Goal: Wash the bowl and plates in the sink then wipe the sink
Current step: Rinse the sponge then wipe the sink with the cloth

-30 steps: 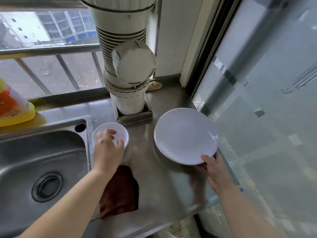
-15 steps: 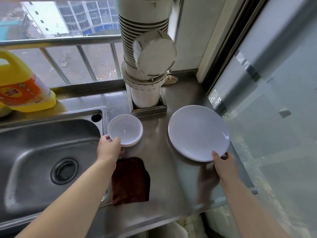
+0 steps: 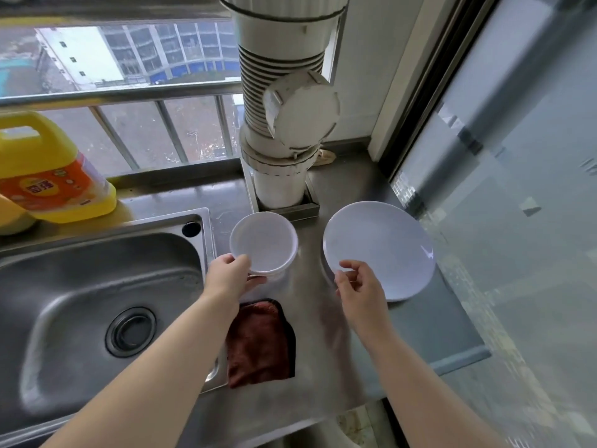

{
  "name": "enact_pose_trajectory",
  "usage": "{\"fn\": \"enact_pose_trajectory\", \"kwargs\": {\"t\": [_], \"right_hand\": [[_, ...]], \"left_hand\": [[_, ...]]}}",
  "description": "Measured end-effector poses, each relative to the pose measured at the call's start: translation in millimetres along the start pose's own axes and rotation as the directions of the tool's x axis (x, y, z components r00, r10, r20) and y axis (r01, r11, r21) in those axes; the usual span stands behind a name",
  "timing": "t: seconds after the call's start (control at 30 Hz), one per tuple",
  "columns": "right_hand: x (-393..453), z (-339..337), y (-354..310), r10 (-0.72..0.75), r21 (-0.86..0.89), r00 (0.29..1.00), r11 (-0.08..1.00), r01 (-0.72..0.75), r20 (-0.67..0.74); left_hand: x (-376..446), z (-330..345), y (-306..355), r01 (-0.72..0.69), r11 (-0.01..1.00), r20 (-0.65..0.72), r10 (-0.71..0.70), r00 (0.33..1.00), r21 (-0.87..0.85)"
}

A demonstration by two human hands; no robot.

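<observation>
Head view: left hand (image 3: 227, 275) pinches bowl (image 3: 263, 242) rim; right hand (image 3: 360, 286) grips plate (image 3: 379, 248) edge.

The left hand (image 3: 230, 275) grips the near rim of a white bowl (image 3: 263, 243) on the steel counter (image 3: 326, 357) just right of the sink (image 3: 58, 305), while the right hand (image 3: 358, 287) pinches the near-left edge of a white plate (image 3: 381, 247) further right. A dark red cloth (image 3: 258, 344) lies near the bowl, against the sink's right rim. At far left stands a yellow detergent jug (image 3: 48, 169), and a white ribbed pipe (image 3: 284, 108) rises beyond the bowl.
</observation>
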State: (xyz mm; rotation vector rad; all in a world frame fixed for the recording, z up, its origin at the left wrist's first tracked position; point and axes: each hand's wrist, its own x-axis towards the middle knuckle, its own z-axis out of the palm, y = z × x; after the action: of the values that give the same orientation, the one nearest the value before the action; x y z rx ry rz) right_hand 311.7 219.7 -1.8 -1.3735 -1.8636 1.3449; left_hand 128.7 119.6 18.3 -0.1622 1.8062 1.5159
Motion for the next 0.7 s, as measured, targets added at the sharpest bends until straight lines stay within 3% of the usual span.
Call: {"fn": "enact_pose_trajectory", "kwargs": {"t": [0.23,0.4,0.5,0.63,0.7], "right_hand": [[-6.5,-48.0,14.6,0.104,0.052,0.986,0.994,-0.098,-0.133],[-19.3,-81.8,29.9,0.147,-0.022,0.981,0.988,-0.151,-0.126],[-23.9,-88.8,34.1,0.175,0.031,0.979,0.984,-0.173,-0.107],[-24.3,-79.9,31.6,0.186,0.037,0.982,0.982,-0.185,-0.044],[-25.1,-64.0,30.1,0.176,-0.023,0.984,0.984,-0.175,0.013]], "left_hand": [[-19.5,84.4,7.6,0.058,0.991,0.225,-0.084,0.971,0.122],[-21.7,144.1,-8.9,0.101,0.980,0.248,-0.141,0.959,0.169],[-22.8,160.0,-16.3,0.118,0.978,0.275,-0.163,0.947,0.172],[-22.9,154.3,-12.9,0.038,0.967,0.315,-0.119,0.942,0.253],[-21.9,135.9,-8.0,-0.092,0.932,0.292,-0.016,0.956,0.350]]}}
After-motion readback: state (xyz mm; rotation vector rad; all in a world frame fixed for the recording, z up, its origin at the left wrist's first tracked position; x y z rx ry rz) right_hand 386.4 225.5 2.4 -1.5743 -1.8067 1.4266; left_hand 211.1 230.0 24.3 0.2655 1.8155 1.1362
